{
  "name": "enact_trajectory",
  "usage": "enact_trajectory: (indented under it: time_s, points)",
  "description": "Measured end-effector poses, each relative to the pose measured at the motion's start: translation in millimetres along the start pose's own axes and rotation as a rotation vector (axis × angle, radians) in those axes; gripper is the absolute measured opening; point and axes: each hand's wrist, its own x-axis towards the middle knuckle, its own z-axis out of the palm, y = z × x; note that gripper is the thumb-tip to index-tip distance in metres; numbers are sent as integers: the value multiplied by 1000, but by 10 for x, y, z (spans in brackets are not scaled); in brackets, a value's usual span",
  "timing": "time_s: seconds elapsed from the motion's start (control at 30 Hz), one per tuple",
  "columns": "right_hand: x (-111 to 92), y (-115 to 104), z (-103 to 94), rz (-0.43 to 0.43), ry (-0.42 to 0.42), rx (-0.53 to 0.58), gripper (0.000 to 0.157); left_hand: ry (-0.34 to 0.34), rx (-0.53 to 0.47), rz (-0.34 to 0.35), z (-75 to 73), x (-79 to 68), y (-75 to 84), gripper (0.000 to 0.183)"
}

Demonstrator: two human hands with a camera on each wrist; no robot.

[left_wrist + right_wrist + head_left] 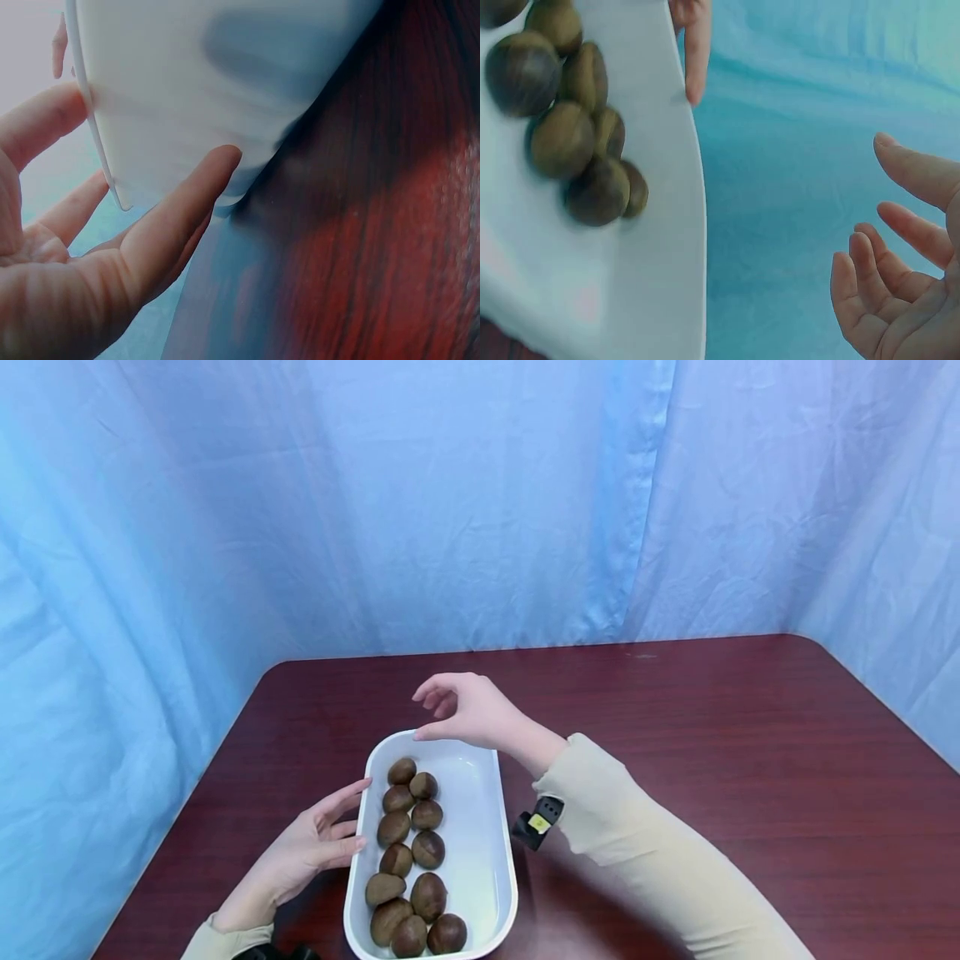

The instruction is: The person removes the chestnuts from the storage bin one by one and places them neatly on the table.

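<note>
A white oblong tray [483, 843] with rounded corners lies lengthwise near the table's front edge. Several brown chestnuts [428, 850] are lined up along its left half, while its right half shows bare white. My left hand [309, 847] touches the tray's left side with fingers spread and fairly straight; the left wrist view shows those fingers [191, 195] against the outer wall and rim. Over the far end hovers my right hand [476, 710], fingers loosely bent and holding nothing. In the right wrist view that hand [907, 292] is apart from the tray rim.
The dark red wooden table [675, 735] extends to the right and behind the tray. Pale blue curtains [480, 510] hang around its back and sides. A black wrist strap with a yellow patch [538, 824] sits at my right sleeve.
</note>
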Motion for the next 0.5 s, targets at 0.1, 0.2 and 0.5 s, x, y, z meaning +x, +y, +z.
enact_trajectory:
  time_s: [0.1,0.2,0.5]
  points:
    - [48,-64,103,3,-2,24,37,6,4,-10,-7,-6,1,76]
    - [91,-99,217,18,0,52,34,5,5,-11,-15,-11,-1,75]
    - [134,-62,509,119,11,91,30,-5,0,-2,-5,-1,-4,76]
